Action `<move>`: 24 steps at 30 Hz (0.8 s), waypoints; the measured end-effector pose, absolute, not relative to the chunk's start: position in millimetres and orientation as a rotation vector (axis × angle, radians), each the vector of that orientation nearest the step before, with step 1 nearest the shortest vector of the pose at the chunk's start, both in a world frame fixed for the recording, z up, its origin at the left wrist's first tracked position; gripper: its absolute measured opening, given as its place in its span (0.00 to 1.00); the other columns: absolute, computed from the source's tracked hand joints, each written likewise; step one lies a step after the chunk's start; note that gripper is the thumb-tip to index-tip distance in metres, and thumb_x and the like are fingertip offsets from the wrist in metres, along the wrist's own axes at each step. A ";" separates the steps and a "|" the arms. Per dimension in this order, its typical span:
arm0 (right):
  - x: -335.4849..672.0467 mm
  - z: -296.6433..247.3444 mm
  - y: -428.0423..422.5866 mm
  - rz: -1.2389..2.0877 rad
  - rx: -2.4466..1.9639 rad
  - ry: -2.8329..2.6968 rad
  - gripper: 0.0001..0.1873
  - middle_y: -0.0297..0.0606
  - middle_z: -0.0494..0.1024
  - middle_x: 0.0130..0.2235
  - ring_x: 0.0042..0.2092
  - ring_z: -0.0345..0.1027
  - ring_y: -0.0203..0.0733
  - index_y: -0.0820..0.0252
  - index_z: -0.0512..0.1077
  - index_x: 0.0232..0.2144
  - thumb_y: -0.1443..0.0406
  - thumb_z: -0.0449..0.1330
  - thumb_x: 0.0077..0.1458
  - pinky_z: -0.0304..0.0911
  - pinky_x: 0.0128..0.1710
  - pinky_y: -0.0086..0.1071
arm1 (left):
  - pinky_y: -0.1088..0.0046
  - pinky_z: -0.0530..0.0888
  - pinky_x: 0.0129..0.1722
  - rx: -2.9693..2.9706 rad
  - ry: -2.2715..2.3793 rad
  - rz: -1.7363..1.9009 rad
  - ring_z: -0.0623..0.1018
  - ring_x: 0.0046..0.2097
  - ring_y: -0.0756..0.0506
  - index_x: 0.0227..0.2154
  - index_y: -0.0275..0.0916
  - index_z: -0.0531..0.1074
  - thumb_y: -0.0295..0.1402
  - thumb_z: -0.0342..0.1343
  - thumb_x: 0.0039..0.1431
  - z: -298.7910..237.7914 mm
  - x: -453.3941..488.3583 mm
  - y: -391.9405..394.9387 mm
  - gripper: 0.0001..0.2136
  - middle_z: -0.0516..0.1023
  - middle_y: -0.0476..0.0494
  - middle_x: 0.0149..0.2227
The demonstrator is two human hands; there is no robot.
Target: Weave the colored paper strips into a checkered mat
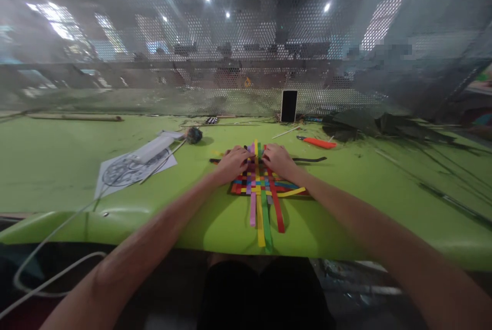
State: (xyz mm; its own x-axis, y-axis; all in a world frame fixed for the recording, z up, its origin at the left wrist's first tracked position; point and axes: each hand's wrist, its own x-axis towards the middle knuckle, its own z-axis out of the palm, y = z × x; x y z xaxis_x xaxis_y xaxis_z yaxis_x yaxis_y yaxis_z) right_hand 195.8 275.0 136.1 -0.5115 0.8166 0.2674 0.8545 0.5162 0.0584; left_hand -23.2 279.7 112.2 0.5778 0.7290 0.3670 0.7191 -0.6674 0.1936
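Note:
A mat woven of coloured paper strips (260,186) lies on the green table (57,166) in front of me, with pink, yellow, green and red strip ends hanging toward the near edge. My left hand (233,162) and my right hand (280,160) rest side by side on the mat's far edge, fingers curled down onto the strips. A black strip (311,159) runs crosswise under both hands, sticking out at either side. Whether the fingers pinch a strip is hidden.
A printed sheet (132,167) with a thin stick lies at the left, a dark ball (194,135) beyond it. An orange cutter (319,142) and a black phone (289,106) stand behind the mat. Dark leaves (369,125) lie at the right. A perforated screen closes the back.

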 end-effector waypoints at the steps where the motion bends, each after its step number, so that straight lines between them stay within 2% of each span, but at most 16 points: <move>1: 196.0 134.5 274.8 -0.279 -1.417 -2.548 0.12 0.51 0.77 0.47 0.50 0.66 0.51 0.67 0.77 0.41 0.65 0.55 0.68 0.57 0.51 0.39 | 0.55 0.66 0.62 2.766 1.275 0.670 0.70 0.58 0.37 0.56 0.40 0.73 0.25 0.51 0.61 111.8 -23.2 279.6 0.21 0.77 0.40 0.54; 7: 198.7 132.5 274.8 -0.303 -1.404 -2.521 0.11 0.49 0.77 0.48 0.51 0.67 0.51 0.65 0.77 0.42 0.65 0.56 0.67 0.58 0.50 0.39 | 0.57 0.70 0.57 2.775 1.275 0.719 0.73 0.54 0.38 0.55 0.40 0.73 0.26 0.52 0.63 112.2 -22.3 275.4 0.18 0.78 0.39 0.49; 12: 200.0 133.2 275.5 -0.303 -1.403 -2.511 0.11 0.48 0.78 0.47 0.49 0.68 0.48 0.64 0.78 0.43 0.66 0.56 0.67 0.59 0.50 0.37 | 0.61 0.72 0.55 2.779 1.292 0.785 0.73 0.53 0.39 0.60 0.39 0.68 0.32 0.53 0.65 111.2 -23.9 273.1 0.20 0.71 0.36 0.54; 14: 200.2 133.5 275.3 -0.294 -1.390 -2.518 0.11 0.47 0.78 0.47 0.49 0.68 0.47 0.64 0.78 0.43 0.65 0.55 0.68 0.59 0.51 0.36 | 0.61 0.73 0.53 2.772 1.314 0.787 0.74 0.52 0.39 0.59 0.38 0.68 0.33 0.54 0.66 110.3 -24.6 273.0 0.19 0.70 0.36 0.53; 20: 199.2 135.6 272.0 -0.270 -1.375 -2.515 0.12 0.49 0.77 0.46 0.47 0.68 0.47 0.67 0.78 0.40 0.67 0.55 0.67 0.59 0.50 0.36 | 0.58 0.71 0.54 2.793 1.325 0.743 0.75 0.51 0.38 0.56 0.40 0.70 0.29 0.53 0.64 113.9 -23.5 270.3 0.17 0.74 0.39 0.48; 24: 198.0 134.9 271.9 -0.274 -1.363 -2.521 0.10 0.50 0.78 0.44 0.47 0.68 0.47 0.67 0.78 0.39 0.67 0.57 0.64 0.59 0.49 0.36 | 0.59 0.70 0.55 2.816 1.301 0.742 0.76 0.51 0.39 0.56 0.40 0.70 0.27 0.53 0.63 117.3 -22.9 268.6 0.19 0.76 0.40 0.48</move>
